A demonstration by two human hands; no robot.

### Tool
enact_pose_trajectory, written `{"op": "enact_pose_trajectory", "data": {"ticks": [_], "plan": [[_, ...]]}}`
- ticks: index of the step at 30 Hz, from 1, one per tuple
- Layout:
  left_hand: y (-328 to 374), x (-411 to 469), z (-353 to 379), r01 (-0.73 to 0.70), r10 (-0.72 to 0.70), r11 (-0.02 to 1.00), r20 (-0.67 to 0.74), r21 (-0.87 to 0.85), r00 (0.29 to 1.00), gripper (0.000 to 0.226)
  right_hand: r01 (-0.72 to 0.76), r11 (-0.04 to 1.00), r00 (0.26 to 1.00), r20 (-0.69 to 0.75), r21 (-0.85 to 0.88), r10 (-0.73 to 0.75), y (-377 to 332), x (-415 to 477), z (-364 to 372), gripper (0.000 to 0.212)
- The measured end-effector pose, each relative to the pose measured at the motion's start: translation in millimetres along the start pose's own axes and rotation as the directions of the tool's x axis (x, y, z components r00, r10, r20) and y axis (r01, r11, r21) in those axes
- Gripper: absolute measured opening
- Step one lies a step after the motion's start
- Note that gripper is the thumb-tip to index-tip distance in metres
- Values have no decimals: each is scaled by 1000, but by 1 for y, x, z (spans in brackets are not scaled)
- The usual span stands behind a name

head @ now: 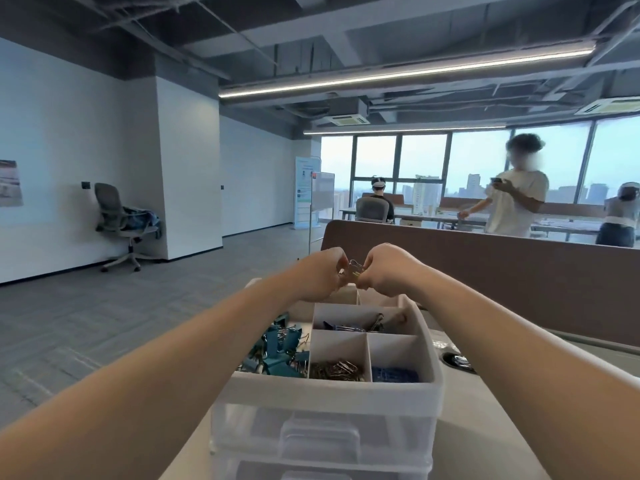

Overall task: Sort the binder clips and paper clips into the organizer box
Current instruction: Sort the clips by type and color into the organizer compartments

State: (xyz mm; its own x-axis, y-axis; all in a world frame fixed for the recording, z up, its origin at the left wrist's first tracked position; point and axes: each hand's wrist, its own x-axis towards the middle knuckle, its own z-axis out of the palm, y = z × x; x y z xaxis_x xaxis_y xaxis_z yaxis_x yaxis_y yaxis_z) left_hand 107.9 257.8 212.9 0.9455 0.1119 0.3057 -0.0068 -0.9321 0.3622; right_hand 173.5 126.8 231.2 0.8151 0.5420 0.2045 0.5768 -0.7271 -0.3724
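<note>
Item: small binder clip (355, 269), centre frame. Pinched from both sides by left hand (323, 273) and right hand (384, 271). Held over far end of organizer box (332, 386), presumably for untangling before drop. Teal binder clips (277, 349) binned lower left.

1 organizer box (332, 384), 2 hands (320, 273) (388, 271), 1 held clip (355, 268), 3 ppl (516, 202) (376, 199) (620, 216).

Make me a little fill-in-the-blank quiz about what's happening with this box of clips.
1. The left hand and right hand together pinch one small clip above the ____ end of the organizer box.
2. Teal binder clips fill the long compartment on its ____ side.
3. The blue paper clips lie in the near ____ corner.
Missing words: far; left; right.
</note>
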Motion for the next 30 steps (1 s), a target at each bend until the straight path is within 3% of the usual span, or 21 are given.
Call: {"op": "enact_pose_trajectory", "data": {"ticks": [15,20,30], "plan": [[-17,1,11,-90,128,958,-124,273,984,22,75,990,996,67,-122,-67,-2,12,11,24],[-24,-7,-4,-8,42,984,-191,180,981,7,140,978,986,109,-154,-124,-14,11,16,30],[-24,-36,-17,-9,37,985,-154,175,987,16,176,974,975,160,-143,-152,-35,14,19,42]]}}
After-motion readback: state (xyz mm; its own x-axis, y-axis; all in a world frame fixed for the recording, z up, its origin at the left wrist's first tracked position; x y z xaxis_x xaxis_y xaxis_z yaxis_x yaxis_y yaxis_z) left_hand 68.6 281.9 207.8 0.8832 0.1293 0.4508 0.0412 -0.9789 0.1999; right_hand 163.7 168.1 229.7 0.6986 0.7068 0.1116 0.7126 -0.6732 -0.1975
